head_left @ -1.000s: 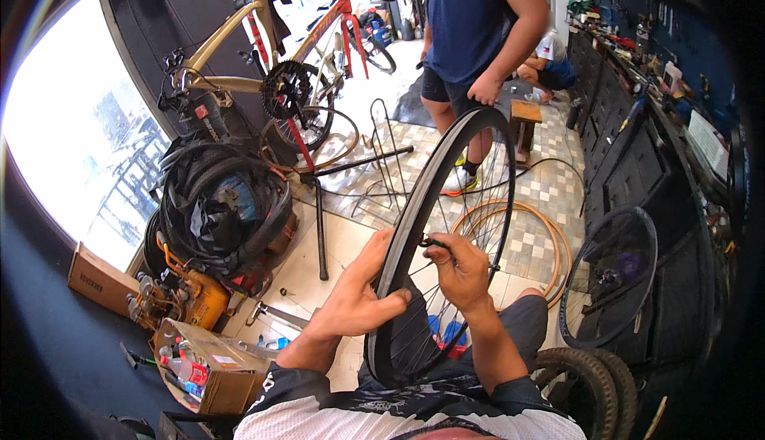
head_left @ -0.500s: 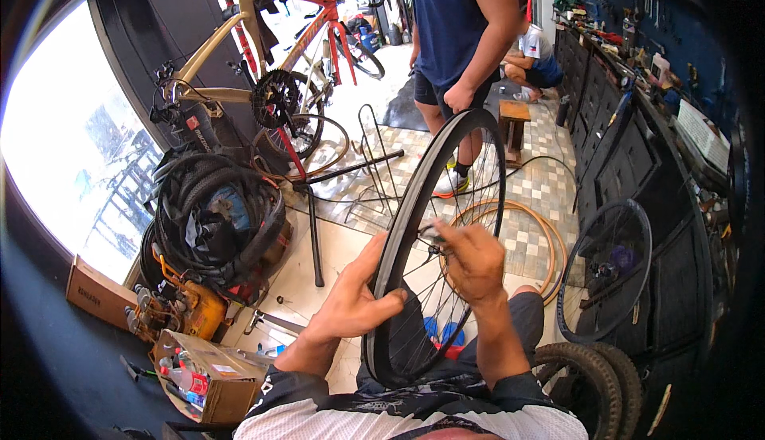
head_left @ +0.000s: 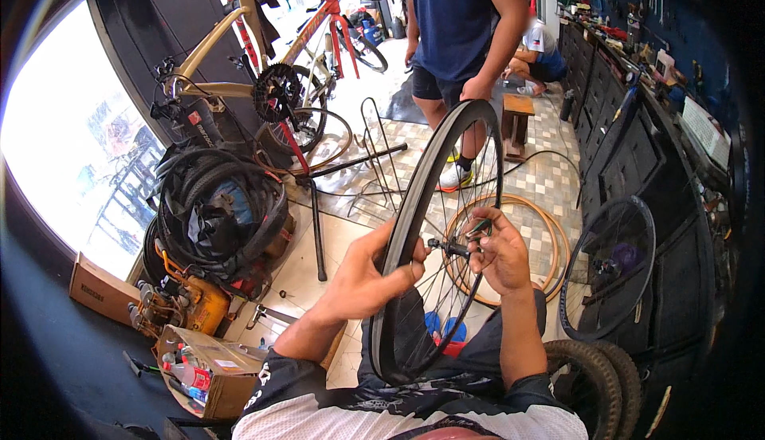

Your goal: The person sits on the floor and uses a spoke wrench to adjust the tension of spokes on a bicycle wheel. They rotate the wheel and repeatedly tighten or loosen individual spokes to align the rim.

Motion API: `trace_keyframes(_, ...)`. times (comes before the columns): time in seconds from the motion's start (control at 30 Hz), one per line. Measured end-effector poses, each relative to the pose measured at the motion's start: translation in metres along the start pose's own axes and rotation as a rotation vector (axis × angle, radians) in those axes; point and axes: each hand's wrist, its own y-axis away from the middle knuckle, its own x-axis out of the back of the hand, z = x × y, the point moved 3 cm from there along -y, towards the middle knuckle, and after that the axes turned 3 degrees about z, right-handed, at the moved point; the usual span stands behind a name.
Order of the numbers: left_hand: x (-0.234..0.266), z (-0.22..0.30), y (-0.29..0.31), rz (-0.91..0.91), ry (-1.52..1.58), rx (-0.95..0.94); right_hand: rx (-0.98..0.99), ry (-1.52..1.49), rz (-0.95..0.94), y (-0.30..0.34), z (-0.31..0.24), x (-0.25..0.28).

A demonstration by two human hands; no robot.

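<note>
A black bicycle wheel (head_left: 402, 225) stands upright and slightly tilted in front of me, its bare rim bed showing a pale grey strip and no tyre. My left hand (head_left: 362, 276) is wrapped round the rim's near left side, with fingertips coming through to the spokes. On the wheel's right side, my right hand (head_left: 504, 253) is closed, pinching a small dark piece (head_left: 479, 229) with a greenish edge beside the hub (head_left: 453, 248). Its exact kind cannot be made out, as the fingers cover part of it.
A person in a dark sleeveless top (head_left: 454, 25) stands just beyond the wheel; another crouches farther back. Tan tyres (head_left: 550, 229) lie on the floor. To the left are a bike on a stand (head_left: 315, 225), piled tyres (head_left: 199, 177) and a cardboard box (head_left: 227, 396). Dark cabinets (head_left: 625, 153) line the right.
My right hand has turned, fingers now pointing up and holding the small dark piece beside the hub. My left fingertips reach farther through the spokes. The wheel stays in nearly the same place.
</note>
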Motion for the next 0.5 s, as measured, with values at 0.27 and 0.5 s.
trace_keyframes(0.27,-0.006,0.029,-0.062,-0.088,0.225,-0.048,0.208,0.435,0.043,-0.007,0.006,0.036)
trace_keyframes(0.5,-0.006,0.007,-0.070,-0.119,0.420,-0.011,0.684,1.182,0.141,-0.012,0.022,0.031)
